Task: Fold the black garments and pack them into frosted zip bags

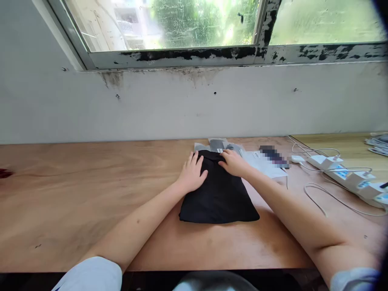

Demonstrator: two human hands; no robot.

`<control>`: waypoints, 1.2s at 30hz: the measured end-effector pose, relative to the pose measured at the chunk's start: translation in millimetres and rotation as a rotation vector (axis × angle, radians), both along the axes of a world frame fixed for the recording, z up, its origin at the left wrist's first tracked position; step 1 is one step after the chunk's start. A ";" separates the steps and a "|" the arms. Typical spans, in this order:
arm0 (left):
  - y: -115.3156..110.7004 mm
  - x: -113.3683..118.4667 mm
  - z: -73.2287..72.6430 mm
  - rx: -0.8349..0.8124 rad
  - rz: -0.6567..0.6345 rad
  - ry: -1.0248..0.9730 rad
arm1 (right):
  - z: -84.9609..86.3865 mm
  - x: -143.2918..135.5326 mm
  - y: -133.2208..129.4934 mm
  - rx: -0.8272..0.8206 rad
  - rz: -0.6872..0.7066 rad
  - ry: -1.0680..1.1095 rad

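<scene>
A folded black cloth [221, 200], perhaps a garment, lies on the wooden table in front of me. It is narrower at its far end and wider toward me. My left hand [191, 173] rests flat along its upper left edge, fingers stretched forward and thumb apart on the fabric. At the upper right corner, my right hand [233, 163] has its fingers bent over the far edge and its thumb on the cloth, gripping a fold there. The fingertips of that hand are partly hidden.
Grey and clear plastic packets [218, 144] lie just beyond the cloth. To the right are a white package [266, 166], a blurred dark object [274, 155], and a white power strip [348, 180] with chargers and loose cables. A wall with a window borders the wooden table [91, 182].
</scene>
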State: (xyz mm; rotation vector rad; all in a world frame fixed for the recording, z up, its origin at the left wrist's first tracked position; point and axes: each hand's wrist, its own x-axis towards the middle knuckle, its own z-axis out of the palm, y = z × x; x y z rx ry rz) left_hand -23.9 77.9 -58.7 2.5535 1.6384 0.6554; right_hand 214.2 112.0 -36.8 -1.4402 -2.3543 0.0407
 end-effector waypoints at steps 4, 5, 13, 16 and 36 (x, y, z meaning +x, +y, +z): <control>-10.2 4.9 -20.8 -0.196 0.034 0.158 | -31.7 -29.2 -13.4 0.081 0.123 -0.029; -10.0 4.6 -24.7 -0.217 0.041 0.173 | -38.6 -32.2 -15.2 0.060 0.130 -0.047; -7.0 2.9 -22.9 -0.046 0.092 0.109 | -55.9 -32.8 -14.2 0.006 0.113 -0.088; 4.5 -1.7 -10.6 0.096 0.158 0.001 | -53.6 -34.5 -15.9 0.026 0.113 -0.067; 139.6 6.4 22.6 -0.596 0.350 -0.939 | -41.6 -35.8 -22.6 0.067 0.362 -0.055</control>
